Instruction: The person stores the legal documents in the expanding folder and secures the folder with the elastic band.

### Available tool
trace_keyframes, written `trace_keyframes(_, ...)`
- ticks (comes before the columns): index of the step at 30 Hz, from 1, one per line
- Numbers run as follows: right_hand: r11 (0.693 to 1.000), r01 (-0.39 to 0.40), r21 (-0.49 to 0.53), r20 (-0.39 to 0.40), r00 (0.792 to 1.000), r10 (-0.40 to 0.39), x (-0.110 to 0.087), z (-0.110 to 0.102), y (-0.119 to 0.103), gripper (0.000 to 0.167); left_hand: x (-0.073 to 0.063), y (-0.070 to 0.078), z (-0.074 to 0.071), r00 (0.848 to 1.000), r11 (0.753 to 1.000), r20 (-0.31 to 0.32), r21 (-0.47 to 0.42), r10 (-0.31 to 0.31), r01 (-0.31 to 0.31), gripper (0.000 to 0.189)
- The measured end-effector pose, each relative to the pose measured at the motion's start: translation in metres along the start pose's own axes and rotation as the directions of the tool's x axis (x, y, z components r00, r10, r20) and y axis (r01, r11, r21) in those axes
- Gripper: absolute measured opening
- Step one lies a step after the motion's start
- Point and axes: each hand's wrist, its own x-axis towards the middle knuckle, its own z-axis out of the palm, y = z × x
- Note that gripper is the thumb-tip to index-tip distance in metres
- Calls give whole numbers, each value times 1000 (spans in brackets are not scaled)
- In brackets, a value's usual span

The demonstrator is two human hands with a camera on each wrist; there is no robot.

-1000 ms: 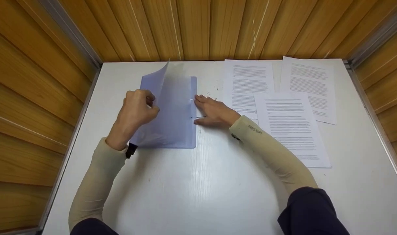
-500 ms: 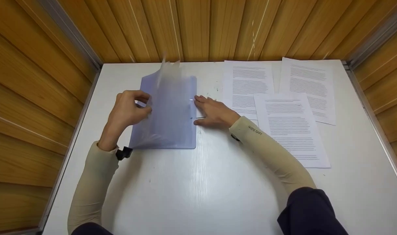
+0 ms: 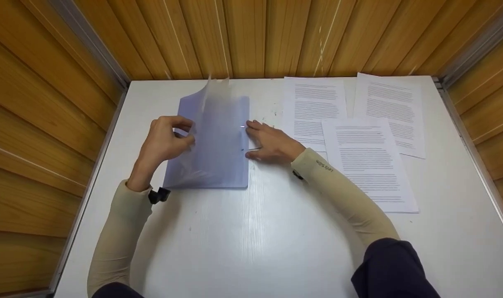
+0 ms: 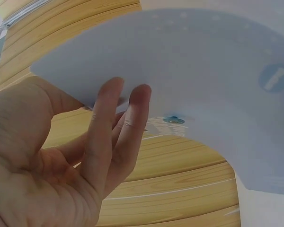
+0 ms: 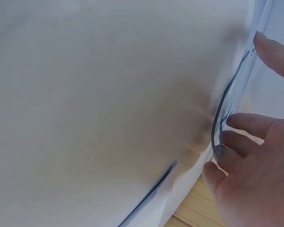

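A translucent bluish plastic folder point(image 3: 218, 165) lies on the left of the white table, its upper leaves lifted and bowed. My left hand point(image 3: 164, 138) pinches the left edge of a lifted plastic sheet point(image 4: 180, 56) between thumb and fingers. In the left wrist view that sheet curves across, with a round blue mark at the right. At the folder's right edge rests my right hand point(image 3: 272, 142), fingers spread and fairly straight, fingertips touching the edge. A dark thin cord point(image 5: 219, 109) loops out of that edge beside its fingers.
Several printed paper sheets point(image 3: 369, 165) lie on the table's right side, partly overlapping, near the right forearm. Wood-panelled walls point(image 3: 263, 37) stand along the back and both sides of the white table point(image 3: 234, 240).
My left hand has moved left and the clear inner leaves now stand raised too, bending leftward. My right hand stays at the folder's right edge.
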Motion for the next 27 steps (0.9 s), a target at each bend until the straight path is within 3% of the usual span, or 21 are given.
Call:
trace_keyframes(15,999,40,7,-51,998,-40,-10,-18,2,95,7,-1,7,1000,1000,-9,2,22,-22,37)
trace_keyframes(27,999,3,33,-144,990,2,-45,-38,16,91,11,-5,6,1000,1000,5,-5,11,-11,36)
